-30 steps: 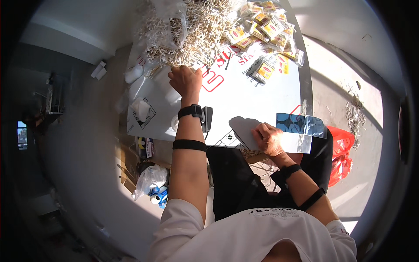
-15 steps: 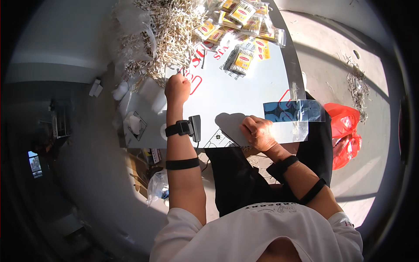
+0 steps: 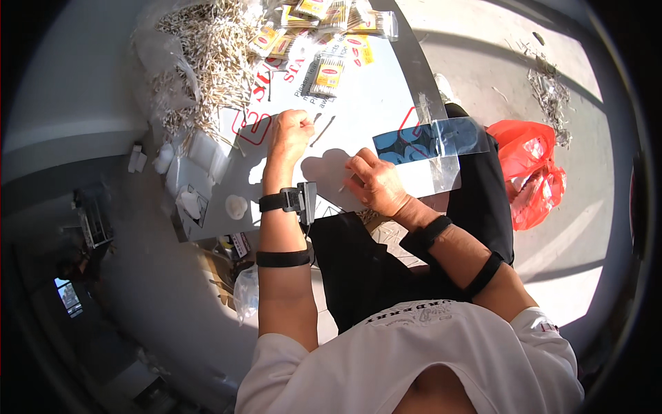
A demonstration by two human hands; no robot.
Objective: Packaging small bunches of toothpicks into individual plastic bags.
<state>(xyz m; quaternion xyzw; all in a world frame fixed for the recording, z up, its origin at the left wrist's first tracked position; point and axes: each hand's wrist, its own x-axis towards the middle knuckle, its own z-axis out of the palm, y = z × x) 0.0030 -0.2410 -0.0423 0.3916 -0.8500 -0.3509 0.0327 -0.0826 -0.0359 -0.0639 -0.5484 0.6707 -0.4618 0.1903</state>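
My left hand is closed above the white printed tabletop, to the right of a big heap of cotton swabs. What its curled fingers hold is hidden, though thin dark shadows fall beside it. My right hand hovers over the table's near edge, its fingers bent into a pinch. A thin pale tip like a cotton swab's pokes out at the fingertips. Farther off lies a small clear pack of swabs with a yellow label, and more such packs are piled at the far edge.
Blue-printed film is taped near the table's right edge. A red plastic bag stands on the floor at the right, with scattered swabs beyond it. Clear plastic wrapping edges the heap; a white roundish piece rests at the near left.
The whole view has shifted. My left hand has come away from the heap's edge, rightward and nearer my right hand. My right hand has stayed by the table's near edge.
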